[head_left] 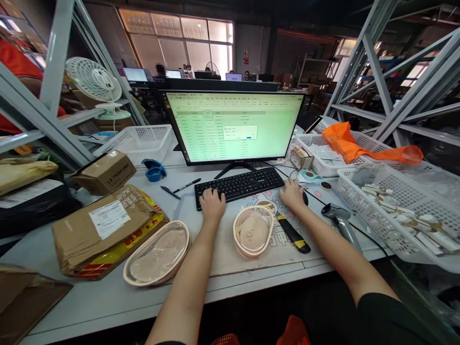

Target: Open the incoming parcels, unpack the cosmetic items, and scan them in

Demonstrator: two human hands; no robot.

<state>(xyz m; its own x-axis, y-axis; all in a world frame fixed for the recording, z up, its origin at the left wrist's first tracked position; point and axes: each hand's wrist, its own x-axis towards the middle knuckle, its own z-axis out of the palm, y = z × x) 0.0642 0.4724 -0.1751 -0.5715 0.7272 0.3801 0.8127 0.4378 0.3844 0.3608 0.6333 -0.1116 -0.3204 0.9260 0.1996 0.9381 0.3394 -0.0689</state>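
My left hand (212,203) rests on the left end of a black keyboard (244,185), fingers apart over the keys. Beyond the keyboard's right end lies my right hand (292,193), palm down with its fingers stretched out, beside a dark mouse (305,198) that it partly hides. Above the keyboard a monitor (237,127) displays a green-tinted spreadsheet with a small dialog box (240,132). Between my forearms sit a clear-topped pink pouch (253,232) and a black-and-yellow utility knife (293,234). A second, longer pouch (158,254) lies left of my left forearm.
Cardboard parcels (108,225) and a small box (106,171) crowd the left side. Pens (179,189) and a blue lidded container (154,170) lie near the keyboard. At right are a barcode scanner (339,218), its cable, and white baskets (398,211). Metal rack posts (377,67) flank the desk.
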